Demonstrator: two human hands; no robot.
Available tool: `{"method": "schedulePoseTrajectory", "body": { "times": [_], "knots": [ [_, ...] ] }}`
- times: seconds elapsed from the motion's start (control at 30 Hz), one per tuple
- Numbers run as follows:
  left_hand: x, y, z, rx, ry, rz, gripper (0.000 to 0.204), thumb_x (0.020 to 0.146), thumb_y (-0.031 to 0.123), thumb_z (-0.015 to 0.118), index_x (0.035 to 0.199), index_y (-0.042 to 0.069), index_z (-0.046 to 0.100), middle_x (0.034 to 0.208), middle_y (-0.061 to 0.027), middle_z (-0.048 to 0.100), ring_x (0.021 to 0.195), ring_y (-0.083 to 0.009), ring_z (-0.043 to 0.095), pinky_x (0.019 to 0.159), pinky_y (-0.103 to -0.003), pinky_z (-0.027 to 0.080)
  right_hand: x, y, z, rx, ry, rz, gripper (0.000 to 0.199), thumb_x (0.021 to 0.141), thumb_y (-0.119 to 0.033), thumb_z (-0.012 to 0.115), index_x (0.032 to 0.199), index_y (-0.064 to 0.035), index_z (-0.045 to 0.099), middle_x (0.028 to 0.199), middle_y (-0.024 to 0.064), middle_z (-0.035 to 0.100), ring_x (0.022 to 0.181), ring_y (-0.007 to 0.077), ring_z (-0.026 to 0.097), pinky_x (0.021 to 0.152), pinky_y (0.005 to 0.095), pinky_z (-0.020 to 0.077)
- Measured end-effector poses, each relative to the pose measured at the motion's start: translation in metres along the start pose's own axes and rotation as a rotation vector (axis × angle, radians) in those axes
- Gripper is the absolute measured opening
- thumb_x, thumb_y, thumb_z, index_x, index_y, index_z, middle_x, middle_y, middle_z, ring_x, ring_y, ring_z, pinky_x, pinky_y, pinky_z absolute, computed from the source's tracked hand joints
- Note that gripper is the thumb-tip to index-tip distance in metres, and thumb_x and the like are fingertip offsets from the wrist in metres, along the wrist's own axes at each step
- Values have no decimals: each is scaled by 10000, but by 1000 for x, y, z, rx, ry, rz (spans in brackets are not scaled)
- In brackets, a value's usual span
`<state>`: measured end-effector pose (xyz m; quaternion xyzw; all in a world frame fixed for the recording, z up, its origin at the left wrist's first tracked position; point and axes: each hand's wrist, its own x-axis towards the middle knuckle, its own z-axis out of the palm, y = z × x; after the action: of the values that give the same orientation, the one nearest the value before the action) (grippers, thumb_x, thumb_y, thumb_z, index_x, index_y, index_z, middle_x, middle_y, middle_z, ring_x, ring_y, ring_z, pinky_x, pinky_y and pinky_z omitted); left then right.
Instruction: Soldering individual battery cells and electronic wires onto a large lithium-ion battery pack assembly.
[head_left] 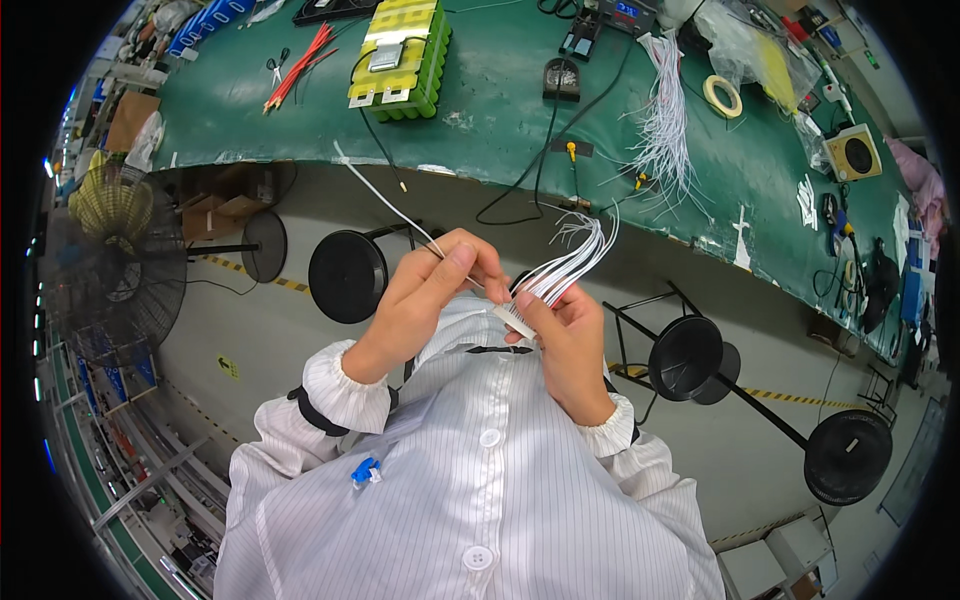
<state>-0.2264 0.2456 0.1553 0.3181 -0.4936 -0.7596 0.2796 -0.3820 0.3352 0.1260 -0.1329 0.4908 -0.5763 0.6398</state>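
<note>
The right hand (572, 345) is pinching a small white connector (515, 320) between thumb and fingers, close to the chest, and a fan of thin white wires (572, 255) is rising from the connector toward the far right. The left hand (430, 300) is pressing thumb and forefinger together on a single white wire (385, 200), whose near end is meeting the connector just beside the right thumb while the rest is running up and left toward the bench edge. Both hands are touching at the fingertips above a striped white coat (470, 500). Beyond them, on the green bench (500, 110), a yellow-green battery pack (400, 60) is lying far left, and a loose bundle of white wires (665, 130) is hanging over the bench farther right. Black stools (347, 276) are standing on the floor below.
</note>
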Motion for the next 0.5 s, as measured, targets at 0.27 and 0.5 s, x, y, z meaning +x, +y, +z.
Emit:
{"method": "schedulePoseTrajectory", "body": {
  "times": [0.27,0.5],
  "knots": [
    [-6,8,-3,155,4,35,350,1060,263,381,1035,-27,577,879,-98,625,894,-199,627,939,-385,477,3,-1,2,22,-46,-11,137,916,-64,632,1023,17,604,924,79,662,749,133,654,612,260,557],
    [-14,4,-4,150,57,56,338,1056,237,392,1042,-35,592,873,-97,643,872,-195,639,881,-354,495,2,0,4,-7,-87,15,157,909,-62,640,1040,22,617,939,80,665,781,141,662,643,271,575]
  ]
}}
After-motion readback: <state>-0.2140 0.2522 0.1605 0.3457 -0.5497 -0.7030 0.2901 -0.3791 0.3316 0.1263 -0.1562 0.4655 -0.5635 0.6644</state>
